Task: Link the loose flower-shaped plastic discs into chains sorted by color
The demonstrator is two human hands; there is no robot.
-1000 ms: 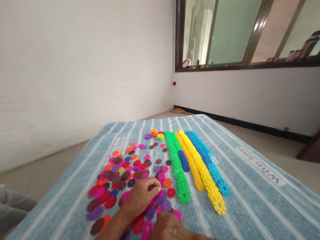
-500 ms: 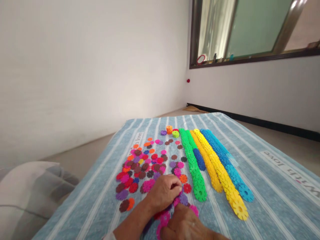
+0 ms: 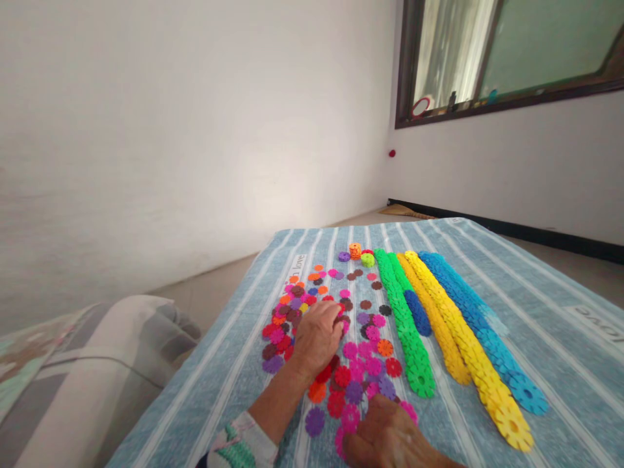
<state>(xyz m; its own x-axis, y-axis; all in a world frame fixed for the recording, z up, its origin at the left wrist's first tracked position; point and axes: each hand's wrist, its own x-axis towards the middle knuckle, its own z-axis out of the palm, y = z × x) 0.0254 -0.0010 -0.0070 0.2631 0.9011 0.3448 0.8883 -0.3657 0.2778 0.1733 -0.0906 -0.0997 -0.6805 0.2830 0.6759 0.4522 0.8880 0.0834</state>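
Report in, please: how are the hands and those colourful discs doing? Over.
Left hand over the loose discs, right hand at their near edge; both grips hidden. Discs mixed in colour, some overlapping. Green row alongside, touching neither hand.

Blue-and-white striped fabric cloth (image 3: 550,312): bottom centre to right edge of frame. On it, left to right: loose multicoloured notched plastic discs (image 3: 358,372), around centre and lower centre; long green plastic-disc rows (image 3: 407,331); short dark-blue plastic-disc row (image 3: 418,313); long yellow plastic-disc rows (image 3: 451,325); long lighter-blue plastic-disc row (image 3: 461,296). Round orange plastic-disc stack (image 3: 355,251) behind loose discs. Bare left hand (image 3: 316,335) over loose discs, centre; bare right hand (image 3: 387,429) at their near end, bottom centre. Dark-framed glass window (image 3: 550,52), upper right.
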